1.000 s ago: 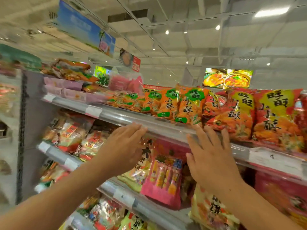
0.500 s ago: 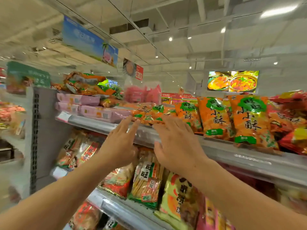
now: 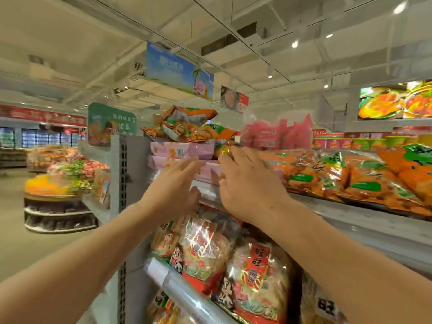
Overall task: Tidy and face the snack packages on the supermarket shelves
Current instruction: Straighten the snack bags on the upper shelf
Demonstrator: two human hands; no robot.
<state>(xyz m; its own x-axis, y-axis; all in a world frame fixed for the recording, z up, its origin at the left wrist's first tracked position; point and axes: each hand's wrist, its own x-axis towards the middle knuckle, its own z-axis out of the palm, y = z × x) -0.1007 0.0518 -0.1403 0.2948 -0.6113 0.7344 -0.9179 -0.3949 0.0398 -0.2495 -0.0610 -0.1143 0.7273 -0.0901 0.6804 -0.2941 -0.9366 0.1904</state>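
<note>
Flat pink snack packages [image 3: 173, 151] lie stacked at the left end of the top shelf [image 3: 364, 213]. Orange bags [image 3: 187, 127] are piled loosely on top of them. My left hand [image 3: 174, 183] reaches toward the pink stack with straight fingers, at its front edge. My right hand [image 3: 247, 183] is beside it, fingers spread, over the packages at the shelf edge; it holds nothing that I can see. Orange and green snack bags [image 3: 350, 178] lie in a row along the shelf to the right. Red and clear rice cracker bags [image 3: 254, 274] fill the shelf below.
The grey shelf end post [image 3: 122, 183] stands just left of my hands. Beyond it, a round display stand [image 3: 56, 202] with mixed goods sits in the open aisle. Pink bags [image 3: 278, 134] stand behind the top shelf. Hanging signs [image 3: 180, 71] are overhead.
Both hands and my view have moved left along the top shelf, from the orange and green bags to the pink stack at the shelf end. The hands are now closer together.
</note>
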